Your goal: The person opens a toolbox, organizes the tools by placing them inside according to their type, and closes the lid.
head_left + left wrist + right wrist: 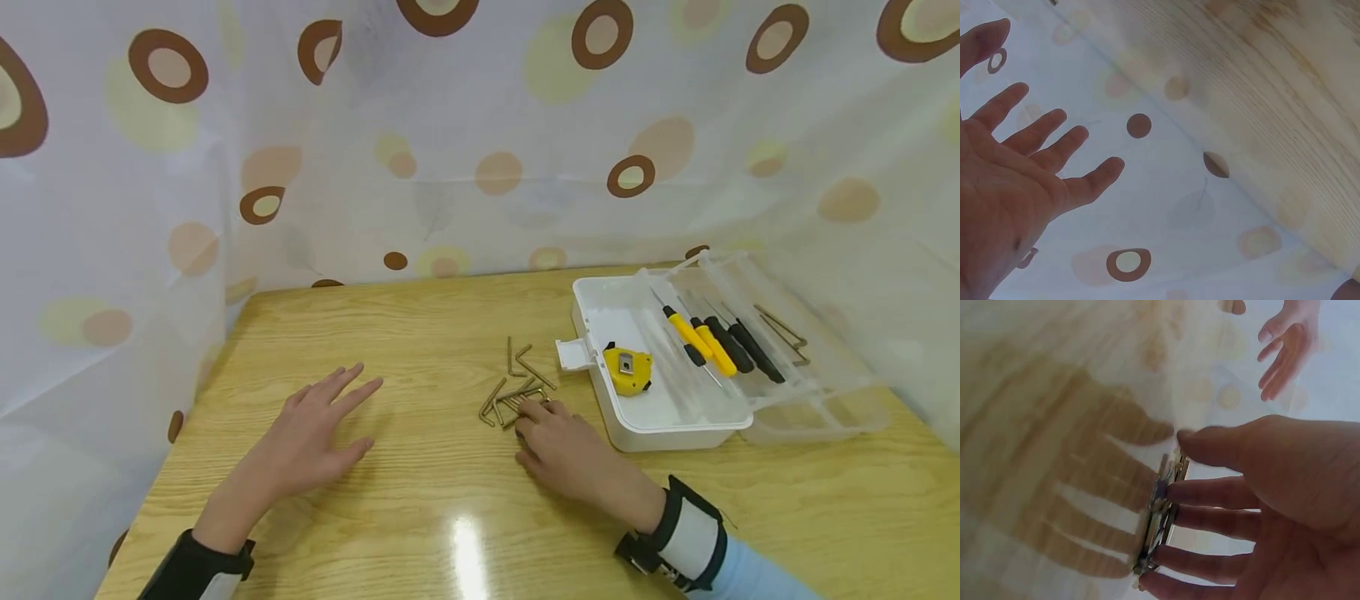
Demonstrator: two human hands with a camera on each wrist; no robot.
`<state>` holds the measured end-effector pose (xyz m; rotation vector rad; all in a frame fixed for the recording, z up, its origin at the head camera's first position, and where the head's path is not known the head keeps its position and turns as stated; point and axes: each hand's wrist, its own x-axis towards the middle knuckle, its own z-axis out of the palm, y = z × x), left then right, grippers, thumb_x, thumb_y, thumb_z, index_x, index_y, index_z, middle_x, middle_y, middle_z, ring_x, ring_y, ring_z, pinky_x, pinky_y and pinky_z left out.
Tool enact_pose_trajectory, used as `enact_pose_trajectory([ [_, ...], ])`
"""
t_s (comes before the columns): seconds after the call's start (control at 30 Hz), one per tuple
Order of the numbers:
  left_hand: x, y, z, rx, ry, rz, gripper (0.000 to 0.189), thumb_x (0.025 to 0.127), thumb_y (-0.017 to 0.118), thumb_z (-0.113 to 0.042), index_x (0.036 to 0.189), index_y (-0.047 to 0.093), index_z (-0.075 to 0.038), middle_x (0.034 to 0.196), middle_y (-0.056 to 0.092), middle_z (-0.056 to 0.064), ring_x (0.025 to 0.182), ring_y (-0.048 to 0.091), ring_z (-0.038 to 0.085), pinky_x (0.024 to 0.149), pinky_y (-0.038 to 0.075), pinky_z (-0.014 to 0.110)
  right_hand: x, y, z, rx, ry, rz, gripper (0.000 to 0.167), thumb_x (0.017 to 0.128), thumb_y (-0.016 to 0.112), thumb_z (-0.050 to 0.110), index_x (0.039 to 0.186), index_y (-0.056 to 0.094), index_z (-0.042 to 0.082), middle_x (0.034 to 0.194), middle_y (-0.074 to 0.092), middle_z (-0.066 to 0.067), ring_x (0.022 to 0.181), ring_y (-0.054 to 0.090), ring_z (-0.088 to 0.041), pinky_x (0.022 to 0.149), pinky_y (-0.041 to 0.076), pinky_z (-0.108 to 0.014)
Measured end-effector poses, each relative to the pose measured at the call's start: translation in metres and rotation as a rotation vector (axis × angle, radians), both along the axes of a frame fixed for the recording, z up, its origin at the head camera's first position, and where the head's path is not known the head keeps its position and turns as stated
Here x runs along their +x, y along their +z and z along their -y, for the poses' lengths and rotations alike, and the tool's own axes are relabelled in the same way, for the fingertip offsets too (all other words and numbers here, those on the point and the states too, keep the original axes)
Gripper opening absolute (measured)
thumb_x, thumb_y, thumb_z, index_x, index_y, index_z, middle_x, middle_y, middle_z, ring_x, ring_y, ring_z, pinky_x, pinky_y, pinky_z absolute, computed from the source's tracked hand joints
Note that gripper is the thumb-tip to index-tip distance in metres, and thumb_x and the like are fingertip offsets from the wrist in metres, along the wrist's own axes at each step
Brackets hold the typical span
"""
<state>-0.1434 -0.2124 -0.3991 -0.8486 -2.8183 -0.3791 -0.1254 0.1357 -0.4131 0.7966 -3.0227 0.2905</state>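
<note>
The L-keys are smooth metal. The tabletop shows wood grain under a glossy finish. The box is smooth, opaque plastic; its lid is translucent plastic. The screwdrivers combine plastic handles with metal shafts.

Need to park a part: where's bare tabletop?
Free: table between left hand and L-shaped rods; also the strip behind the rods, up to the curtain, left of the white box. Crowded: right hand, rods and box, close together.
</note>
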Motion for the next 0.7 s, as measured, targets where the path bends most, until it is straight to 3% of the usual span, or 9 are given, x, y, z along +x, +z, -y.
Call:
enact_pose_trajectory([
  [0.07,0.0,0.0,0.001,0.013,-0.006,0.003,0.071,0.09,0.076,-0.028,0.154,0.047,-0.02,0.16,0.043,0.017,0.146,0.043,0.045,0.105,0.039,0.074,-0.001,-0.001,0.001,-0.016,0.023,-0.066,0.013,0.095,0.07,0.01,0.105,0.072,0.002,0.118,0.065,-0.01,0.102,0.064,-0.037,0.073,0.06,-0.05],
  [0.13,0.0,-0.001,0.0,0.023,-0.012,0.003,0.07,0.09,0.076,-0.028,0.154,0.048,-0.02,0.16,0.044,0.017,0.145,0.043,0.045,0.104,0.039,0.074,-0.003,-0.002,0.0,-0.019,0.044,-0.128,0.006,0.091,0.07,0.001,0.096,0.073,0.005,0.104,0.067,-0.007,0.092,0.063,-0.032,0.069,0.058,-0.044],
  [0.3,0.0,-0.003,-0.002,0.031,-0.007,0.006,0.07,0.089,0.076,-0.028,0.153,0.049,-0.019,0.159,0.045,0.018,0.145,0.044,0.045,0.104,0.039,0.074,-0.006,-0.004,-0.005,-0.03,0.079,-0.197,0.018,0.082,0.07,-0.006,0.087,0.07,0.01,0.087,0.069,-0.003,0.08,0.059,-0.023,0.068,0.053,-0.036],
  [0.5,0.001,-0.003,-0.002,0.021,0.0,-0.009,0.069,0.089,0.077,-0.028,0.152,0.051,-0.018,0.158,0.046,0.018,0.144,0.045,0.045,0.103,0.041,0.073,-0.004,-0.003,-0.009,-0.018,0.077,-0.217,0.016,0.081,0.073,-0.002,0.093,0.07,0.008,0.086,0.068,-0.004,0.073,0.063,-0.02,0.062,0.053,-0.035],
  [0.7,0.001,-0.002,0.001,0.015,0.002,-0.028,0.069,0.088,0.078,-0.029,0.151,0.052,-0.017,0.158,0.047,0.017,0.142,0.047,0.045,0.101,0.042,0.073,0.0,0.004,-0.014,-0.14,0.019,-0.191,0.023,0.089,0.072,0.001,0.11,0.066,0.007,0.098,0.059,-0.006,0.06,0.05,-0.01,0.049,0.04,-0.02],
])
